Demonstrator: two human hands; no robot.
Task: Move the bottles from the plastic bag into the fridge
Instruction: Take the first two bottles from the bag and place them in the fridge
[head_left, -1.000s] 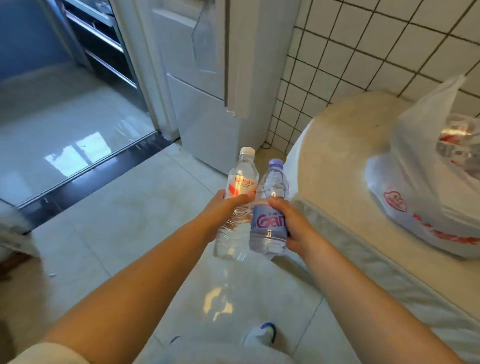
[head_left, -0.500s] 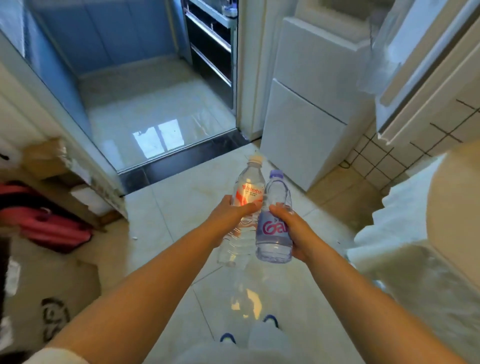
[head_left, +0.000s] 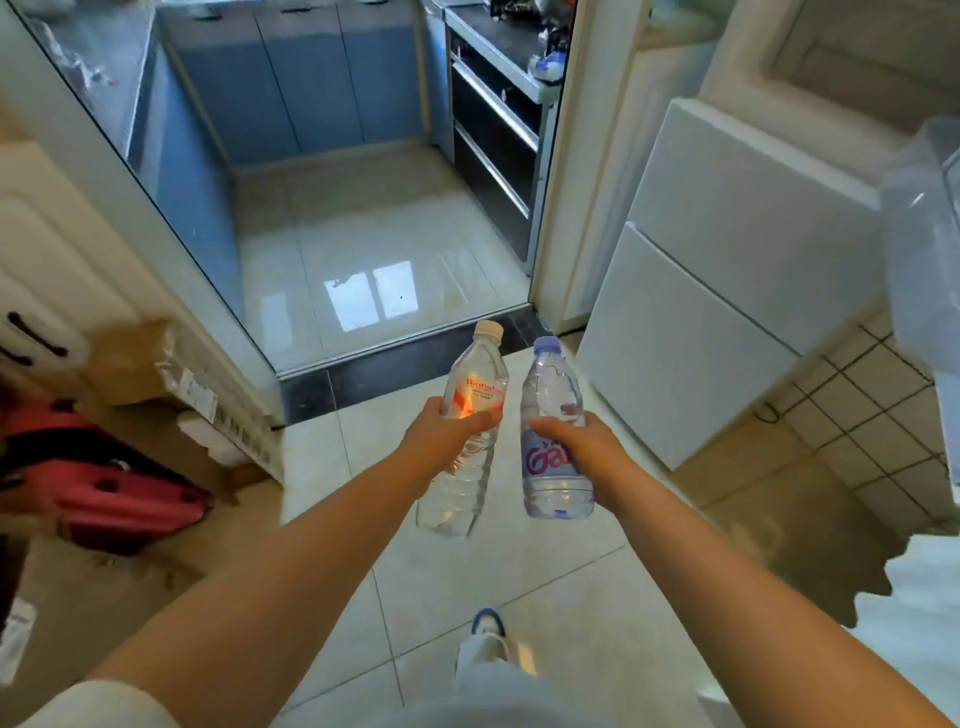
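My left hand (head_left: 441, 434) grips a clear water bottle with a red label and white cap (head_left: 470, 457), held upright and tilted slightly right over the floor. Beside it, my right hand (head_left: 582, 447) grips a clear bottle with a purple label and purple cap (head_left: 553, 431), a small gap between the two bottles. The white fridge (head_left: 727, 291) stands ahead to the right with its lower doors closed; an open upper door with a clear shelf bin (head_left: 922, 239) hangs at the right edge. The plastic bag is out of view.
A doorway with a dark threshold (head_left: 410, 364) opens onto a kitchen with blue cabinets and a black oven (head_left: 493, 140). Cardboard boxes (head_left: 140, 364) and a red object (head_left: 114, 493) lie at the left. The table's white cloth edge (head_left: 914, 597) shows at lower right.
My view has swung left, away from the table and bag and toward the doorway and fridge. Both bottles have stayed in my hands and moved slightly apart.
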